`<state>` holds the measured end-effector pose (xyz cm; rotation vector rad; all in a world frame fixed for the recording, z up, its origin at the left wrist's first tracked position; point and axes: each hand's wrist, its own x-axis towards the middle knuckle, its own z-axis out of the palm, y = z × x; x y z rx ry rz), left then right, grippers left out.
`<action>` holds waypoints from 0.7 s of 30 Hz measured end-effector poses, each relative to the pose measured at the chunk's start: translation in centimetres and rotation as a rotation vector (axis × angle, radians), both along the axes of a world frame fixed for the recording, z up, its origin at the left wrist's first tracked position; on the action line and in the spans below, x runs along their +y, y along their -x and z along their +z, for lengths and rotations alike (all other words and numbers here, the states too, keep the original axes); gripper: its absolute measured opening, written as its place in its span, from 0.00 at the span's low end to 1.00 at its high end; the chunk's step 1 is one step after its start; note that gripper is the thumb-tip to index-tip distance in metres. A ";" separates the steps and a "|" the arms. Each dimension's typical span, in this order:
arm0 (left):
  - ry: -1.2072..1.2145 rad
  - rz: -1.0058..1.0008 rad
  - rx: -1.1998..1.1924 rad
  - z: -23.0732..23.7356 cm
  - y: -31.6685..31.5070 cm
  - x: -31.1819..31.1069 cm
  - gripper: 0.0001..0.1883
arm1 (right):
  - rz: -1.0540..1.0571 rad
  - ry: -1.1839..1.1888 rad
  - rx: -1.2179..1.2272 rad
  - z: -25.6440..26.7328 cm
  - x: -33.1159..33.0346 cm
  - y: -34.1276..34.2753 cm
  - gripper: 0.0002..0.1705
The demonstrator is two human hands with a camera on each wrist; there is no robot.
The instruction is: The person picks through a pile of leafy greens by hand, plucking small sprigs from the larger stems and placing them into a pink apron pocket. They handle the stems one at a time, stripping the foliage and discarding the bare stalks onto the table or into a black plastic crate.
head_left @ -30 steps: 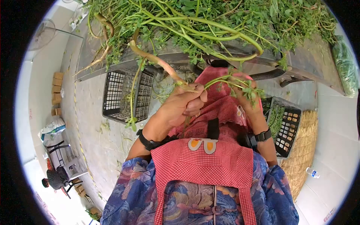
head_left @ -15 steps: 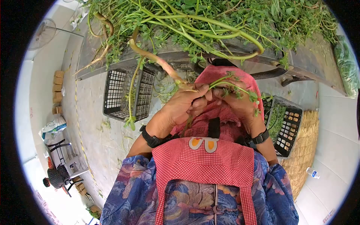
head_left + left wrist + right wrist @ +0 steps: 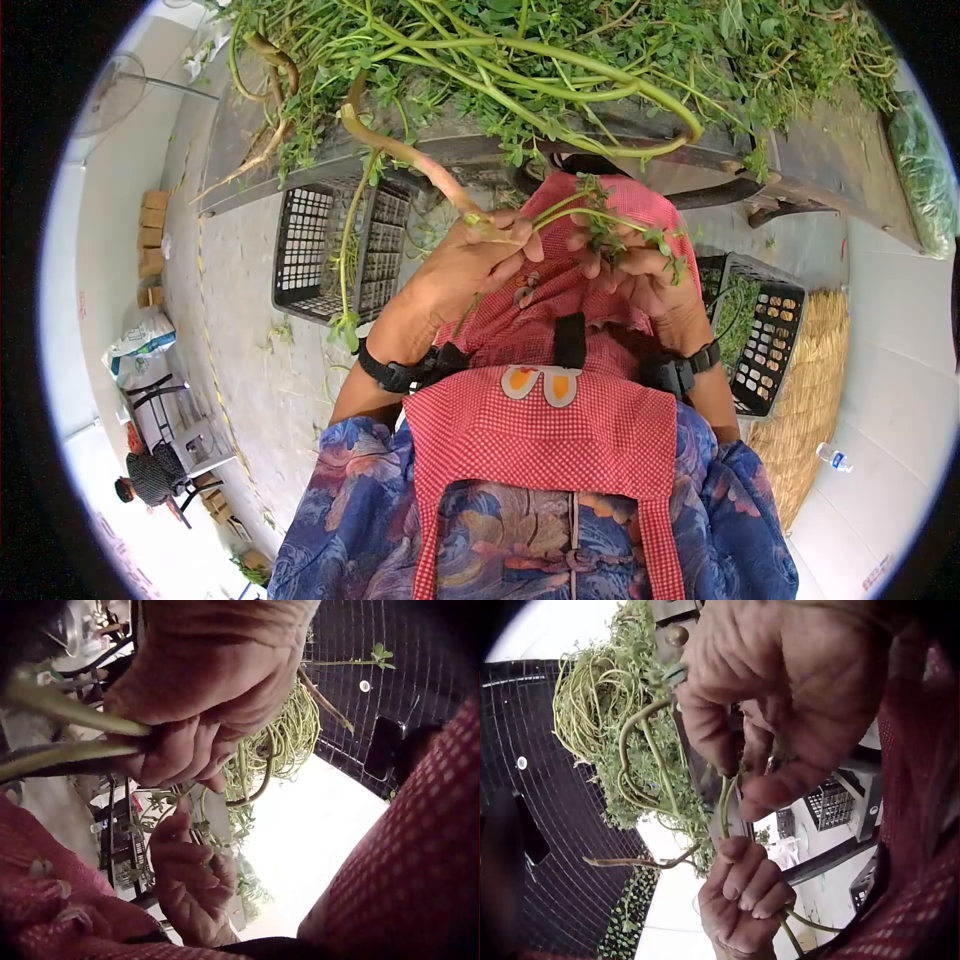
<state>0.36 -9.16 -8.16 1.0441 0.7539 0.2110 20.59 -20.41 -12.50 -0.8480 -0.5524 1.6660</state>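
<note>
My left hand (image 3: 455,270) grips green stems (image 3: 560,213) between thumb and fingers, at the left of the lap in the head view. In the left wrist view, two thick stem pieces (image 3: 71,712) enter that same hand (image 3: 217,690). My right hand (image 3: 655,285) is a little to the right, its bent fingers at the leafy ends (image 3: 605,235). From the right wrist view, thin stems (image 3: 725,806) run from the left hand (image 3: 742,896) up to the fingertips of the right hand (image 3: 780,697). A thick pinkish stem (image 3: 435,172) ends beside the left hand.
A table (image 3: 300,178) heaped with leafy plants (image 3: 600,60) spans the front. Black crates stand on the floor at left (image 3: 305,250) and right (image 3: 770,345). A straw mat (image 3: 815,390) lies at right; a person (image 3: 152,475) sits far left.
My right hand came left to the stems beside the left hand, then shifted slightly right with its fingers at the leafy part. My left hand keeps its hold, its fingers slightly shifted.
</note>
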 end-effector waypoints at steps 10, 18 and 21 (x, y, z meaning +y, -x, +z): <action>-0.137 -0.142 -0.057 -1.2 0.6 0.1 0.15 | -0.082 0.067 -0.110 1.0 -0.1 0.5 0.29; -0.236 -0.270 -0.024 -1.3 0.0 -0.6 0.14 | -0.019 0.090 -0.627 0.3 0.5 0.7 0.10; -0.293 -0.115 -0.021 -1.6 -0.7 -1.6 0.12 | -0.106 -0.376 -1.057 -0.9 1.0 0.9 0.09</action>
